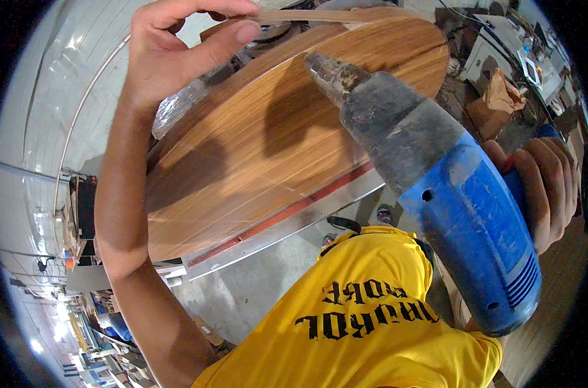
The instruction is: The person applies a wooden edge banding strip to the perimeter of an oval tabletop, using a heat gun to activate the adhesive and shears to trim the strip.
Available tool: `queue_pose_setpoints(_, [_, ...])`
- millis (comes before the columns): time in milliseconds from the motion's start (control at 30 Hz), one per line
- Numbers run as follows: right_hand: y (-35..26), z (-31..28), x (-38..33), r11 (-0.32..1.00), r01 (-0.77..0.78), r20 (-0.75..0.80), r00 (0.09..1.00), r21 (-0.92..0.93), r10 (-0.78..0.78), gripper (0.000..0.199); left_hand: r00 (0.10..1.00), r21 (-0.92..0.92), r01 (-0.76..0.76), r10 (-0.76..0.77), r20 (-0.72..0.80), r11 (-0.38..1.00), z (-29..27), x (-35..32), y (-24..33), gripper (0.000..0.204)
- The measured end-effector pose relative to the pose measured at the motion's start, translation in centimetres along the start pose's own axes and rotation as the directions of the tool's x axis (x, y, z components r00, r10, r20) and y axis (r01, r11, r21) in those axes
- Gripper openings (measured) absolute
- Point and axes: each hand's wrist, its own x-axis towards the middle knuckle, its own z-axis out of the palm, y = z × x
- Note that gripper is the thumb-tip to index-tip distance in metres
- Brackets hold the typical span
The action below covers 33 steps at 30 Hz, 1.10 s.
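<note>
Meanwhile, left hand [171, 52] pinches edge banding strip [307, 16] at the round wooden tabletop's [261, 142] far rim; right hand [546, 187] clenches a blue heat gun [449, 194].

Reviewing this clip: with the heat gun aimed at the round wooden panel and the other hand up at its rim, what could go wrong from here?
1. The left hand pinches a thin edge strip at the rim of the round wooden panel, and the heat gun nozzle points that way: the fingers may get burned.
2. The nozzle sits close over the veneer; lingering could scorch it.
</note>
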Motion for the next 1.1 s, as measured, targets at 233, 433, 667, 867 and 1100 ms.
queue_pose_setpoints(233, [0.1,1.1,0.4,0.996,-0.022,-0.053,0.998,0.087,0.027,0.048,1.0,0.041,0.018,-0.019,0.024,0.999,-0.5,-0.3,-0.3,0.021])
queue_pose_setpoints(433, [-0.1,1.1,1.0,0.994,-0.001,-0.008,1.0,0.11,0.002,0.041,0.985,-0.14,0.154,-0.164,-0.062,0.978,0.5,0.1,1.1,0.021])
queue_pose_setpoints(667, [-0.4,1.4,1.7,0.983,0.049,-0.036,0.998,0.177,-0.043,0.041,0.989,-0.192,0.122,-0.135,-0.06,0.974,0.5,0.2,0.8,0.022])
queue_pose_setpoints(867, [-0.8,1.3,2.1,0.978,0.067,-0.009,0.998,0.2,-0.066,0.043,0.99,-0.211,0.118,-0.132,-0.053,0.97,0.6,0.1,0.8,0.022])
queue_pose_setpoints(1100, [-1.5,1.9,2.7,0.971,0.073,-0.066,0.996,0.23,-0.059,0.05,0.987,-0.161,0.124,-0.138,-0.081,0.979,0.9,0.4,0.8,0.017])
